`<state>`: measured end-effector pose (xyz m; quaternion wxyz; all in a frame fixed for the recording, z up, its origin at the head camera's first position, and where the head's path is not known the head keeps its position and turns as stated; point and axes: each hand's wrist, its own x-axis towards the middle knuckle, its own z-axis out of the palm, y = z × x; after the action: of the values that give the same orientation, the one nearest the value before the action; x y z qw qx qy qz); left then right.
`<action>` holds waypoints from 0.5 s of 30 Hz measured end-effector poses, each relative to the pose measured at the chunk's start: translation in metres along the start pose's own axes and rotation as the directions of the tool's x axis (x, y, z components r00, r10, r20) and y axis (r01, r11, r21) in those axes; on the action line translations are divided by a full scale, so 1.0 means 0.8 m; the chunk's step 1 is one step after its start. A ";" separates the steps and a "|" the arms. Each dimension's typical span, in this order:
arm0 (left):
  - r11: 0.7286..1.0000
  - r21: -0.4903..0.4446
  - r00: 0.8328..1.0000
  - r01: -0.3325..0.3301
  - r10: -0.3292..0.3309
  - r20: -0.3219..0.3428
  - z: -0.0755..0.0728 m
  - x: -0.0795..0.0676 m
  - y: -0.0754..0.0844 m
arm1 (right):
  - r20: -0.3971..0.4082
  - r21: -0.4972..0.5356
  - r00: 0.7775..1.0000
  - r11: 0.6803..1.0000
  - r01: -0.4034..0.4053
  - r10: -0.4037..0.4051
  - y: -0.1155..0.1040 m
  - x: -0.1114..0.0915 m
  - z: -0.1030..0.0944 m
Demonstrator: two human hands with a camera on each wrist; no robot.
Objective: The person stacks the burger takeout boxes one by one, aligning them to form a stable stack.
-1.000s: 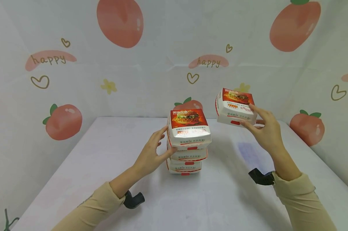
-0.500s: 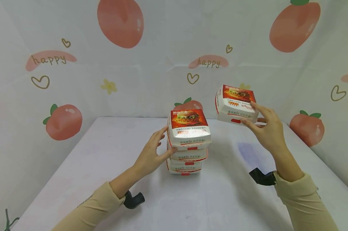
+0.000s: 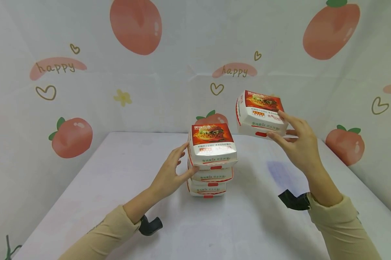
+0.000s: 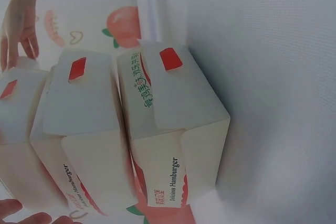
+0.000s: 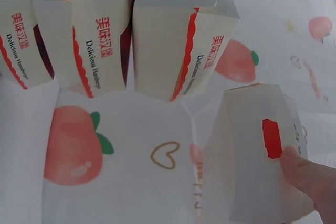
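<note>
Three white-and-red hamburger boxes stand stacked mid-table, the top box (image 3: 213, 144) showing a burger picture on its lid. Below it are the middle box (image 3: 213, 175) and the bottom box (image 3: 208, 189); the tiers sit slightly out of line. My left hand (image 3: 167, 175) rests against the stack's left side, thumb near the front corner below the top box. Up to the right, my right hand (image 3: 299, 144) grips another hamburger box (image 3: 262, 112) by its right end, thumb on the front face. In the right wrist view that held box (image 5: 252, 150) hangs beside the stack's upper end.
A white table (image 3: 117, 162) carries the stack. Behind it hangs a white cloth (image 3: 169, 90) printed with peaches, hearts and "happy". Black wrist mounts (image 3: 150, 225) sit at both cuffs. A thin dark green object (image 3: 8, 249) shows at the lower left edge.
My right hand has raised its hamburger box somewhat, and the box has shifted slightly left toward the stack. My left hand and the stacked boxes have stayed in place.
</note>
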<state>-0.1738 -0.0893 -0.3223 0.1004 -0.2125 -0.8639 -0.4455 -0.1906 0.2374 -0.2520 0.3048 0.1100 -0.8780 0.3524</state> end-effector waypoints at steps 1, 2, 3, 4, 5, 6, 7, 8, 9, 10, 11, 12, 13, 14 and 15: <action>1.000 0.002 1.000 0.001 -0.001 0.000 0.000 0.000 0.000 | -0.006 -0.002 1.000 1.000 0.010 -0.010 -0.002 0.001 0.000; 1.000 0.002 1.000 0.000 0.000 0.000 0.000 0.000 0.000 | -0.010 -0.002 1.000 1.000 0.017 -0.017 -0.004 0.001 0.001; 1.000 0.002 1.000 -0.001 0.001 0.001 0.001 0.000 -0.001 | -0.013 0.001 1.000 1.000 0.021 -0.021 -0.006 0.002 0.001; 1.000 0.002 1.000 -0.002 0.002 0.001 0.001 0.000 -0.001 | -0.014 0.006 1.000 1.000 0.025 -0.024 -0.008 0.002 0.002; 1.000 0.001 1.000 -0.003 0.003 0.001 0.001 0.000 -0.002 | -0.014 0.003 1.000 1.000 0.028 -0.028 -0.011 0.003 0.002; 1.000 0.001 1.000 -0.003 0.003 0.002 0.001 0.000 -0.002 | -0.012 0.005 0.999 0.999 0.034 -0.034 -0.013 0.003 0.003; 1.000 0.001 1.000 -0.004 0.004 0.001 0.001 0.000 -0.002 | -0.010 0.009 0.999 0.999 0.039 -0.038 -0.015 0.003 0.003; 1.000 -0.001 1.000 -0.005 0.005 0.002 0.001 0.000 -0.003 | -0.009 0.013 0.999 0.999 0.041 -0.041 -0.017 0.003 0.004; 1.000 -0.002 1.000 -0.007 0.007 0.002 0.001 0.000 -0.003 | -0.005 0.019 0.999 0.999 0.046 -0.046 -0.019 0.003 0.004; 1.000 -0.002 1.000 -0.008 0.008 0.002 0.001 0.000 -0.003 | -0.002 0.023 0.999 0.998 0.053 -0.053 -0.021 0.003 0.004; 1.000 -0.004 1.000 -0.010 0.010 0.003 0.002 0.000 -0.004 | 0.001 0.028 0.998 0.998 0.061 -0.061 -0.022 0.003 0.004; 1.000 -0.004 1.000 -0.011 0.011 0.002 0.002 0.000 -0.004 | 0.002 0.035 0.998 0.997 0.066 -0.066 -0.024 0.003 0.005; 1.000 -0.005 1.000 -0.014 0.014 0.002 0.002 0.000 -0.004 | 0.004 0.042 0.997 0.997 0.072 -0.072 -0.026 0.002 0.005; 1.000 -0.003 1.000 -0.015 0.015 0.002 0.001 0.000 -0.004 | 0.004 0.048 0.997 0.996 0.079 -0.079 -0.028 0.002 0.005; 1.000 -0.003 1.000 -0.018 0.018 0.002 0.001 0.001 -0.004 | 0.007 0.054 0.996 0.995 0.086 -0.086 -0.029 0.001 0.005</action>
<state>-0.1758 -0.0900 -0.3254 0.1031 -0.2207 -0.8615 -0.4455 -0.1838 0.2175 -0.2406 0.3128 0.1574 -0.8640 0.3618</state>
